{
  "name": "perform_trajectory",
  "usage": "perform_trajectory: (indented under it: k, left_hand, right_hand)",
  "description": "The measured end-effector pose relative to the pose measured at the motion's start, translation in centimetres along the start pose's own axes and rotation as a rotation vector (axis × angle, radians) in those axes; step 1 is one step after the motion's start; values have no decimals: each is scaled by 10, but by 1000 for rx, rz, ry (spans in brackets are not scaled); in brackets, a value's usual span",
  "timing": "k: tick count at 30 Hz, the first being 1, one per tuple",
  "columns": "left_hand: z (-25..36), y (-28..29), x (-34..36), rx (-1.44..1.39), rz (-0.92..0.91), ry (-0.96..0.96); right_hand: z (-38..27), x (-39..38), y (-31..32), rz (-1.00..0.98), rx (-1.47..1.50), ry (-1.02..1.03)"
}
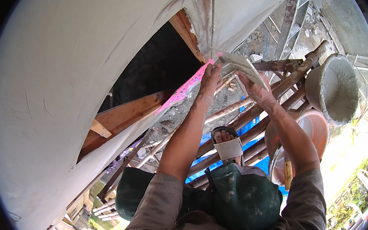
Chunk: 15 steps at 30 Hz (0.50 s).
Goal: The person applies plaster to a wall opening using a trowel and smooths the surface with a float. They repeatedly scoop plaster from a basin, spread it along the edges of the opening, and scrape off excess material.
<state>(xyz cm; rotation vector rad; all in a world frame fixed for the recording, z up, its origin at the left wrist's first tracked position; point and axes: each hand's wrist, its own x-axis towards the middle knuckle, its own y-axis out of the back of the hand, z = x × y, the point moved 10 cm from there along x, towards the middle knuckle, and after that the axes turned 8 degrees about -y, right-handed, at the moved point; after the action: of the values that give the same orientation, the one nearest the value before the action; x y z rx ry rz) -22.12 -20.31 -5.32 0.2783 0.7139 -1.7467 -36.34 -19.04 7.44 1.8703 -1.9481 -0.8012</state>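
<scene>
My left hand (211, 75) is closed near the lower right corner of a dark wall opening. It grips the upper end of a long, flat pink strip (190, 86) with dark marks, which slants down along the opening's edge. Just to the right, my right hand (254, 87) grips a thin, pale rectangular plate (245, 66) smeared with grey. That plate is tilted, and its far edge reaches close to my left fingers and the wall corner. The fingertips behind the plate are partly hidden.
A curved white wall (58, 82) with a wood-framed opening (140, 70) fills the left. Bamboo poles (246, 127) lie under my sandalled foot (228, 142), with blue sheeting between them. A grey-caked bucket (335, 88), a reddish bucket (318, 129) and a metal ladder (292, 22) stand right.
</scene>
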Motion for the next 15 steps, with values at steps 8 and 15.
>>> perform_trajectory:
  k: [8, 15]
  left_hand:
    - [1, 0, 1, -29, 12, -21]
    - [8, 2, -3, -60, 25, -59]
  right_hand:
    - [-3, -1, 3, 40, 53, 10]
    - [-15, 0, 7, 113, -19, 155]
